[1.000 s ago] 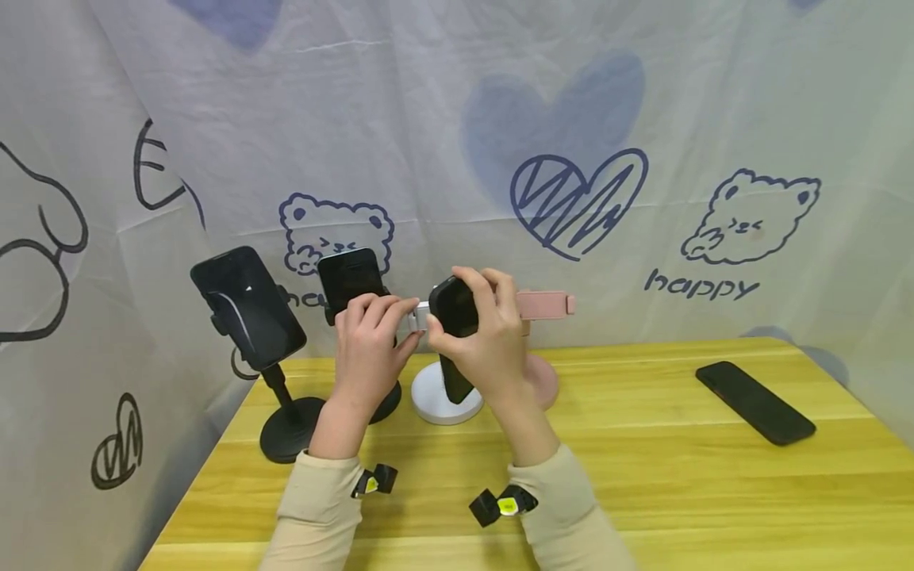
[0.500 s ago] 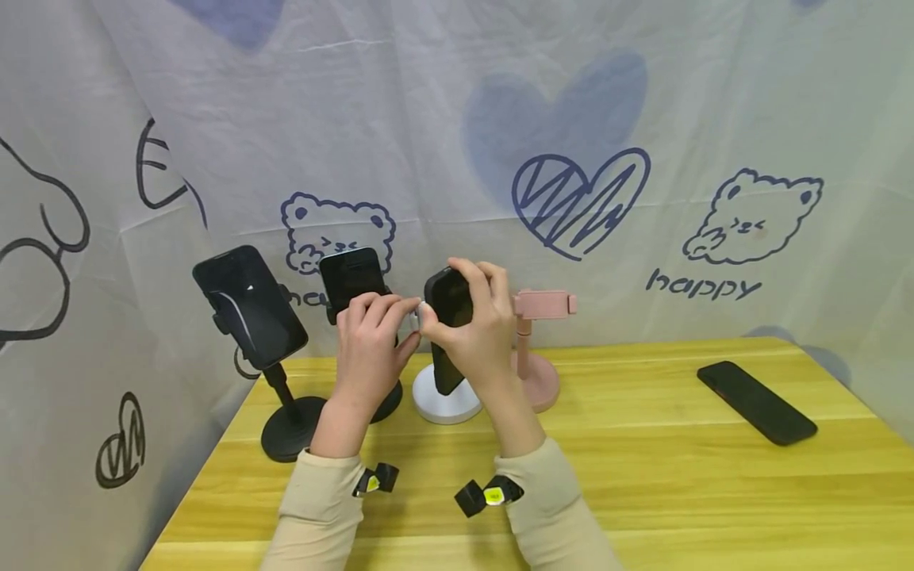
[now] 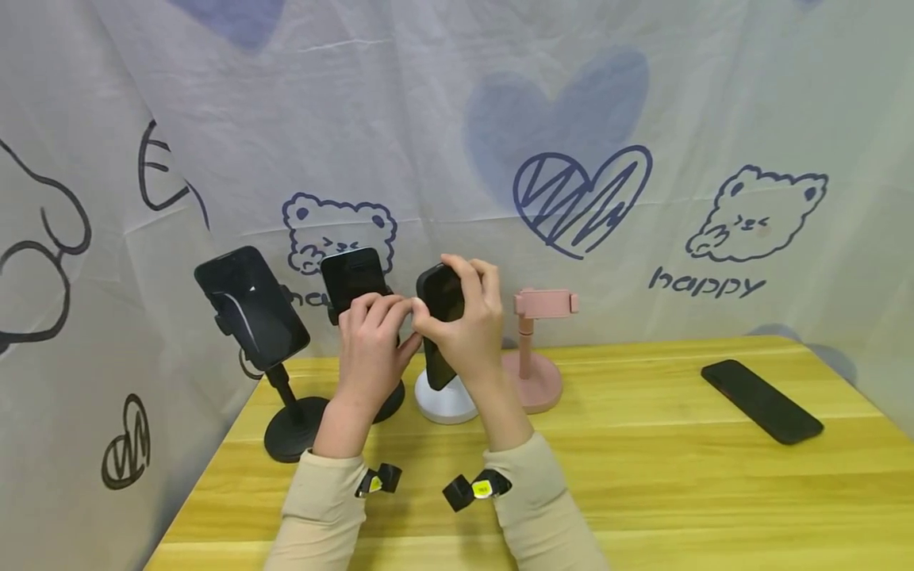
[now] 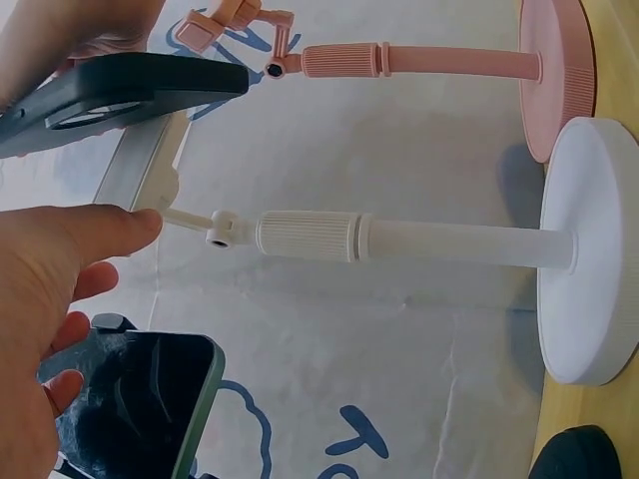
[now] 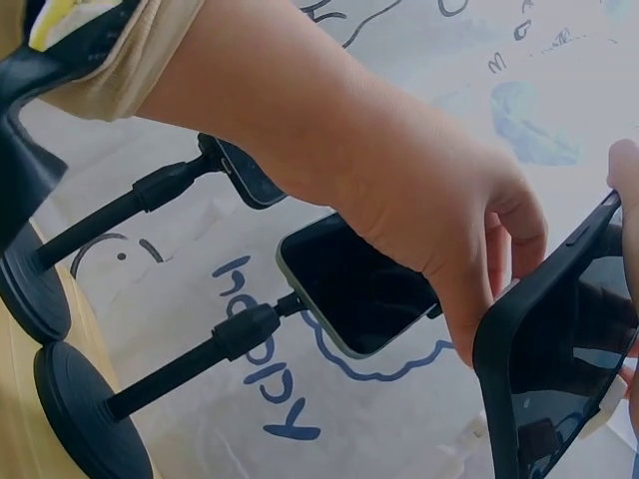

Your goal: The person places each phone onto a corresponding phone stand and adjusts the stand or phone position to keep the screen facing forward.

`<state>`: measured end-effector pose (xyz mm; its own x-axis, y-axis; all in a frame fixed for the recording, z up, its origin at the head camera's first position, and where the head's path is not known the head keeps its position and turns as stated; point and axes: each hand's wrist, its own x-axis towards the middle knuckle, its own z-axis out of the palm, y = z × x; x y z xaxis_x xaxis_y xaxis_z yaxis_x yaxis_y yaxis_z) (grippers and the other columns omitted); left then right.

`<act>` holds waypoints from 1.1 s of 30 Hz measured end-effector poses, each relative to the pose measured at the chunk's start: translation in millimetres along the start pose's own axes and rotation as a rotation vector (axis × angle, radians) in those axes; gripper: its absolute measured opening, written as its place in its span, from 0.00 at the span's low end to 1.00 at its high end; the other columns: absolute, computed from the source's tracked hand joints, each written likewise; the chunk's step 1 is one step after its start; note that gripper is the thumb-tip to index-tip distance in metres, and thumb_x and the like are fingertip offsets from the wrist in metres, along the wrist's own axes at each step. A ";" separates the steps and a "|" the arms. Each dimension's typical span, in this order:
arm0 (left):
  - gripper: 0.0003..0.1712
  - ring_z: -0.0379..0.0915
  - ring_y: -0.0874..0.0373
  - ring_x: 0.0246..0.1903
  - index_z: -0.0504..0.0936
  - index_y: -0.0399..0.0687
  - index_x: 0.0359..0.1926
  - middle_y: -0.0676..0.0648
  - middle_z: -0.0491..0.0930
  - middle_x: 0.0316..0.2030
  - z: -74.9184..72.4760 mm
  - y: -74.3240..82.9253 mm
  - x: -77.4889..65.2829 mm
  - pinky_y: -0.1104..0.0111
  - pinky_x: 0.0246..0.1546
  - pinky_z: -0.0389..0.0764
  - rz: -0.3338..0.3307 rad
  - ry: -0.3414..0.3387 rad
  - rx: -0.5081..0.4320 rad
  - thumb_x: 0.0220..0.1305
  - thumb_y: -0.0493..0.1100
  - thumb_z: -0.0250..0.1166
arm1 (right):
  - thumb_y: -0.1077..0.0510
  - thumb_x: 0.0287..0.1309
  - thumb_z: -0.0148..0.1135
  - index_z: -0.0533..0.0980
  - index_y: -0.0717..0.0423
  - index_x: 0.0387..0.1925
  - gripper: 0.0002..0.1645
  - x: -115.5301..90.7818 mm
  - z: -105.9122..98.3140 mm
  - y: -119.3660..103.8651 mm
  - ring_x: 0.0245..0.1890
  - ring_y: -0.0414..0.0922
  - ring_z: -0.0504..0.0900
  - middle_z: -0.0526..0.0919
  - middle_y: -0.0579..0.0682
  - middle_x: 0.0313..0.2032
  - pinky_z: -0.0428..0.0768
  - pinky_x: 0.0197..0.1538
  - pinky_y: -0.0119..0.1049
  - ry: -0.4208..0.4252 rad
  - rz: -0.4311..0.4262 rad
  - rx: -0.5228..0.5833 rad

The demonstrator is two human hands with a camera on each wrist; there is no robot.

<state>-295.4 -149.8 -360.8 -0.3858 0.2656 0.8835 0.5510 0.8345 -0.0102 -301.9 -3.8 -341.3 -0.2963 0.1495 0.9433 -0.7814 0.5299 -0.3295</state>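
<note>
My right hand (image 3: 467, 333) grips a black smartphone (image 3: 440, 297) by its edges, upright and tilted, with thumb and fingers spread across its sides. My left hand (image 3: 371, 345) pinches the clamp (image 4: 150, 180) of a white phone stand (image 4: 429, 242), thumb on its near end. In the left wrist view the phone overlaps the clamp's far end. From the head, hands and phone hide most of this stand, leaving its round base (image 3: 446, 408) showing below. The right thumb tip meets the left fingertips in this view.
Left of the hands, two black stands hold phones, one far left (image 3: 251, 305) and one (image 3: 353, 277) partly behind my left hand. A pink stand (image 3: 543, 305) with a bare clamp stands just right. Another black phone (image 3: 762, 402) lies on the wooden table (image 3: 643, 492), before a printed curtain.
My right hand has moved left with the phone, up to my left fingers, and the white clamp is now covered in the head view. More of the pink stand shows. My left hand stays put.
</note>
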 end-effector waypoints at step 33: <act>0.25 0.69 0.45 0.50 0.80 0.42 0.51 0.42 0.81 0.48 7.4 0.1 -4.4 0.50 0.46 0.70 -0.008 0.001 0.000 0.53 0.44 0.75 | 0.46 0.45 0.71 0.74 0.55 0.56 0.35 -6.8 -1.5 3.6 0.42 0.53 0.76 0.72 0.62 0.45 0.81 0.43 0.47 -0.039 0.015 -0.024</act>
<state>-299.2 -147.3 -368.2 -0.3897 0.2583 0.8840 0.5481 0.8364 -0.0027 -302.0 -1.6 -348.8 -0.3294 0.1248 0.9359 -0.7635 0.5479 -0.3418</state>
